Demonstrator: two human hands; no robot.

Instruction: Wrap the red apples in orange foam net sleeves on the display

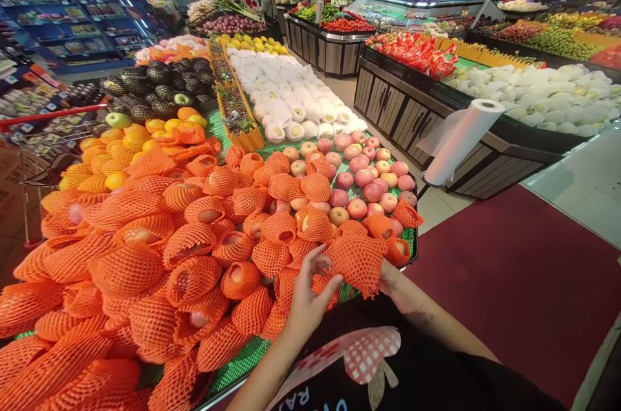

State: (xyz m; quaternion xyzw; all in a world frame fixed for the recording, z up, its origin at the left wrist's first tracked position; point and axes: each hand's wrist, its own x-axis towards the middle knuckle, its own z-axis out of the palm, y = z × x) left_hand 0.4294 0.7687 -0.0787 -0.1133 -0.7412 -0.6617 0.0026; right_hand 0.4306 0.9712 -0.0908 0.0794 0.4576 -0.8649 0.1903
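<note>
A fruit wrapped in an orange foam net (358, 262) is held just above the front edge of the display stand (242, 359). My left hand (309, 298) has its fingers spread and curled against the left side of that net. My right hand (388, 278) is mostly hidden behind the net, gripping it from the right. Around them lie several more fruits in orange foam nets (194, 255). Bare pink apples (363, 181) are piled just beyond.
White-netted fruit (291, 100), dark avocados (160, 84) and oranges (121, 142) fill the stand farther back. A roll of plastic bags (460, 139) sticks out from the neighbouring stand on the right. A red cart (33, 139) stands at left. Red carpet (514, 281) covers the aisle.
</note>
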